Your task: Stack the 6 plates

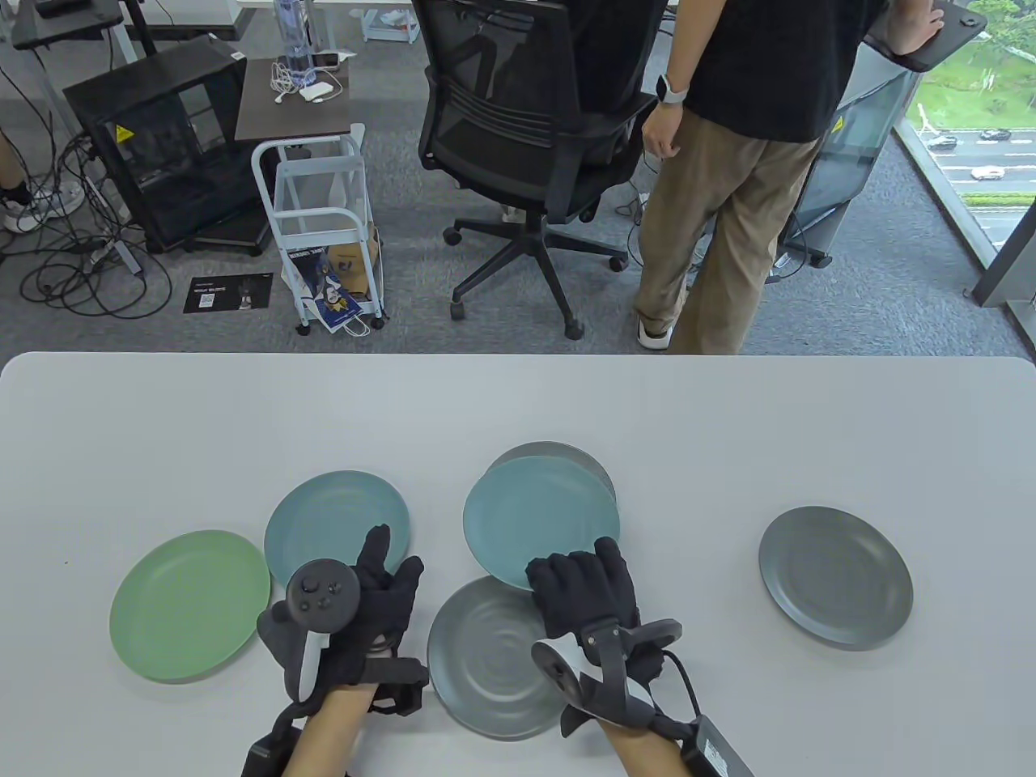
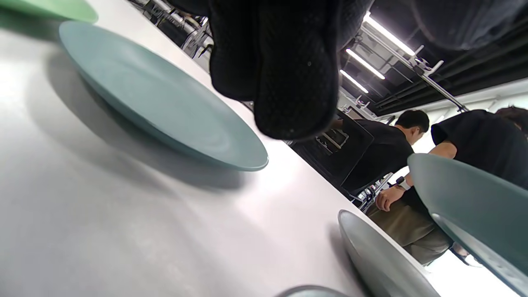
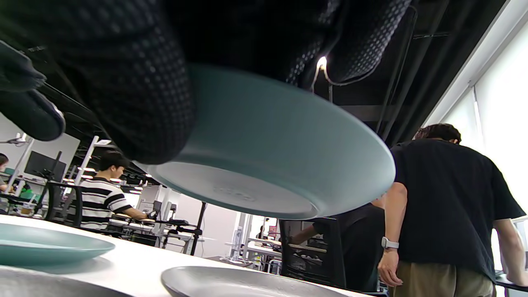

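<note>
Six plates are in the table view. My right hand (image 1: 579, 571) grips the near rim of a teal plate (image 1: 541, 518) and holds it tilted above the table; the right wrist view shows its raised underside (image 3: 268, 173) under my fingers (image 3: 123, 90). Beneath it a light grey plate (image 1: 558, 455) lies behind and a grey plate (image 1: 486, 655) in front. My left hand (image 1: 390, 560) is open and empty at the near edge of a second teal plate (image 1: 336, 526), also in the left wrist view (image 2: 165, 103). A green plate (image 1: 190, 605) lies far left, a dark grey plate (image 1: 835, 576) far right.
The white table (image 1: 518, 405) has bare surface along its far half. Beyond its far edge are an office chair (image 1: 526, 121), a standing person (image 1: 728, 162) and a white cart (image 1: 324, 218).
</note>
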The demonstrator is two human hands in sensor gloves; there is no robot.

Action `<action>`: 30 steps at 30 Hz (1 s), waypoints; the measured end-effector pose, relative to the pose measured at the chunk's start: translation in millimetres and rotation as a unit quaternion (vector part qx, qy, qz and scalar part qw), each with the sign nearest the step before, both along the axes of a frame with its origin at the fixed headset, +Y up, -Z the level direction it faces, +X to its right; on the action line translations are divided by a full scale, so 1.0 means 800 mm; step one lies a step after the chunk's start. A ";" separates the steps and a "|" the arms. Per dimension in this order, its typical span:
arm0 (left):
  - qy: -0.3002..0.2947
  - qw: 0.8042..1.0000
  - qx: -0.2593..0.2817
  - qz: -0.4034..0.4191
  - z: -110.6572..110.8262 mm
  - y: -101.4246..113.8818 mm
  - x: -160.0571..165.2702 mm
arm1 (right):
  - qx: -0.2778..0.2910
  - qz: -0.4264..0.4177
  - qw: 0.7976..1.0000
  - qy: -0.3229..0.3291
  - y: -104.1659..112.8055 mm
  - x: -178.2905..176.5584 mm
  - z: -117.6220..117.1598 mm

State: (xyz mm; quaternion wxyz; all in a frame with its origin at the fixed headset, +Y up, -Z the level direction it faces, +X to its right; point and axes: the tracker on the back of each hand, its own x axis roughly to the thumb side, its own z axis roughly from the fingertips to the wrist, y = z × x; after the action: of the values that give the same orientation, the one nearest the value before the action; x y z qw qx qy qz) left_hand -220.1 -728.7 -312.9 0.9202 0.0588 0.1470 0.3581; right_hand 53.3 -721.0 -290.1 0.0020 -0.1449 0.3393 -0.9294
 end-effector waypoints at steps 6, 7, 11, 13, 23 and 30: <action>0.000 0.995 -0.021 0.102 -0.001 -0.007 -0.005 | -0.001 0.004 1.000 0.022 -0.001 -0.011 0.005; 0.000 0.993 -0.024 0.112 -0.001 -0.008 -0.005 | 0.000 0.005 1.000 0.027 0.000 -0.013 0.006; 0.001 0.991 -0.039 0.128 -0.002 -0.013 -0.006 | 0.002 0.006 0.999 0.045 0.000 -0.021 0.010; 0.001 0.990 -0.048 0.134 -0.003 -0.016 -0.007 | 0.001 0.008 0.999 0.053 0.000 -0.026 0.013; -0.015 0.965 -0.096 0.242 -0.008 -0.033 -0.008 | 0.003 0.017 0.995 0.098 -0.001 -0.045 0.024; -0.015 0.963 -0.113 0.246 -0.010 -0.037 -0.010 | 0.010 0.027 0.993 0.114 -0.001 -0.051 0.029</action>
State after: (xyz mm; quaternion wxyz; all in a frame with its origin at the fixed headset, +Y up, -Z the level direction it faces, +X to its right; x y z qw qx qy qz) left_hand -228.2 -758.4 -321.2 0.8063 -0.0887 0.1824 0.5556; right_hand 12.2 -721.7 -267.0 -0.0104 -0.2586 0.3427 -0.9031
